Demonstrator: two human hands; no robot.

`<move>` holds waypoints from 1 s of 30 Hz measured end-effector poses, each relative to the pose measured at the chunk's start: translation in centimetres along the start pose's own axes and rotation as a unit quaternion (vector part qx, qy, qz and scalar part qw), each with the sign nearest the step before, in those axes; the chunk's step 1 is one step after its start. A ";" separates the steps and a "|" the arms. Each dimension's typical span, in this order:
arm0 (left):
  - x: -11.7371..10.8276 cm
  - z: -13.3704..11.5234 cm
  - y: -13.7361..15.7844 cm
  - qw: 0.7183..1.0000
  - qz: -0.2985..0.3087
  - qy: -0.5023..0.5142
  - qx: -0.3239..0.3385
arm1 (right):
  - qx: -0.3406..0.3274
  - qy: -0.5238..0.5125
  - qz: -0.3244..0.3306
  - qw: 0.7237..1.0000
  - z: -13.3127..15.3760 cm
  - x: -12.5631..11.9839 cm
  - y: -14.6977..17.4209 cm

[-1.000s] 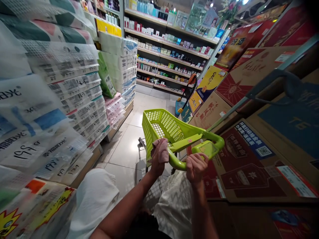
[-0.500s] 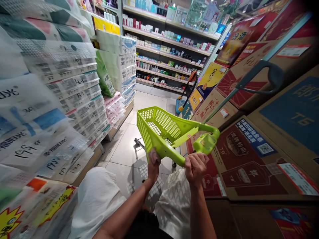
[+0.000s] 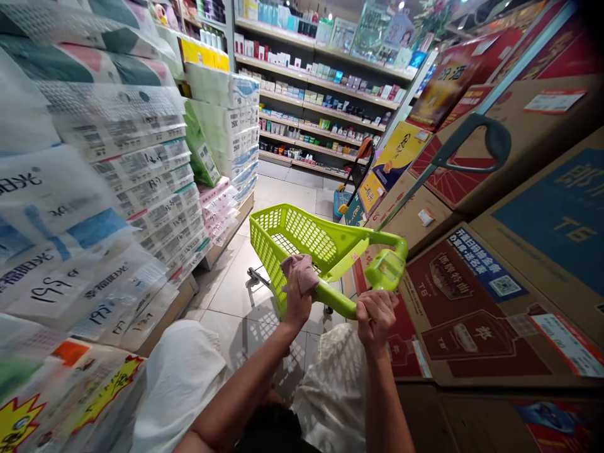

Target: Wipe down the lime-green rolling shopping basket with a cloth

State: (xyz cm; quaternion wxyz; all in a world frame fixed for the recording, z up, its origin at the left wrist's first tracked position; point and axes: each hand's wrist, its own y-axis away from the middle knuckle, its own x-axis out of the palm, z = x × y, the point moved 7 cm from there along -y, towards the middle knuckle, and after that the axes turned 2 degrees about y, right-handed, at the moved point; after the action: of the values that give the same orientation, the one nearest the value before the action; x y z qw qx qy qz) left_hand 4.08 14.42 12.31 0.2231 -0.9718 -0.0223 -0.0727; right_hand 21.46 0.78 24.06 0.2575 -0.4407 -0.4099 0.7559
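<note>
A bright green shopping cart (image 3: 311, 233) with a perforated basket stands in front of me on the tiled floor, tilted in view. My left hand (image 3: 298, 296) presses a pinkish cloth (image 3: 302, 270) onto the cart's near side rail, fingers closed over it. At the near corner of the handle, my right hand (image 3: 376, 314) is wrapped round the green bar. Just above that hand sits a green boxy fitting (image 3: 387, 267) on the handle. Inside the basket, the bottom grid shows through.
Stacked paper packs (image 3: 146, 157) line the left side. Cardboard liquor cartons (image 3: 467, 296) rise close on the right, with a grey-handled pole (image 3: 476, 145) leaning there. Ahead are shelves of boxed goods (image 3: 321, 94) and a blue-and-yellow item (image 3: 342, 200) on the floor.
My left hand has moved up and over the side rail, bringing the cloth into fuller view. The cart has shifted slightly left; my right hand keeps its hold on the handle.
</note>
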 end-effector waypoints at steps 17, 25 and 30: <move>-2.3 0.3 -4.9 0.976 0.165 -0.084 0.112 | -0.010 0.234 0.057 0.971 2.9 2.8 -1.3; -5.0 2.7 -7.5 0.973 0.119 -0.168 0.109 | -0.022 0.243 0.057 0.968 3.1 2.8 -1.3; -3.4 3.0 -7.0 0.953 0.200 -0.162 0.162 | -0.024 0.237 0.048 0.970 3.2 2.9 -1.3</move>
State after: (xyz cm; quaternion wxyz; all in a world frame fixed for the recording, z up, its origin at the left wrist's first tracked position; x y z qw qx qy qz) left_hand 0.63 21.99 12.16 0.3805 -0.9060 0.1256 0.1363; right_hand 17.27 2.39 24.75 0.3002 -0.6323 -0.3340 0.6313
